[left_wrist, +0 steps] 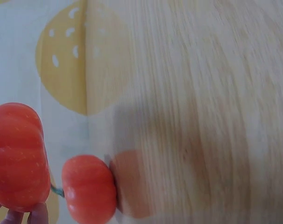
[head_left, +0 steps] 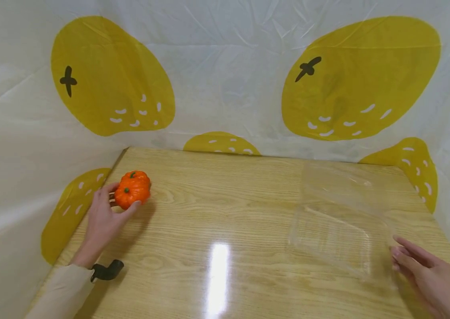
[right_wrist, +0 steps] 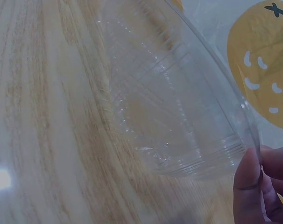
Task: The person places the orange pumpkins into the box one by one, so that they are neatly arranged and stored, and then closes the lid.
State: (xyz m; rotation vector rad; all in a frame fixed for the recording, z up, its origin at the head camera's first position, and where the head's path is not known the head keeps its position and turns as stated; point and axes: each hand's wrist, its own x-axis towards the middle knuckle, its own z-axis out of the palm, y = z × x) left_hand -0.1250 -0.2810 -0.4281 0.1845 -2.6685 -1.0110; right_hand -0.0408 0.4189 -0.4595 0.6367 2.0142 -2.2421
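My left hand [head_left: 103, 216] holds a small orange pumpkin [head_left: 128, 197] with a green stem, fingers on its far left side and thumb at its lower right. Right behind it in the head view is a second orange pumpkin [head_left: 140, 178]. The left wrist view shows the gripped pumpkin [left_wrist: 17, 158] at the left edge and the other pumpkin [left_wrist: 89, 190] resting on the table, its stem pointing sideways. At the right, my right hand [head_left: 434, 274] pinches the edge of a clear plastic container [right_wrist: 216, 79] between thumb and fingers. The container looks tilted.
Everything is over a light wooden table [head_left: 193, 212] with a bright light reflection near the front. A white cloth [head_left: 225, 88] printed with yellow fruit hangs behind and at both sides. A black band [head_left: 107, 270] is on the left wrist.
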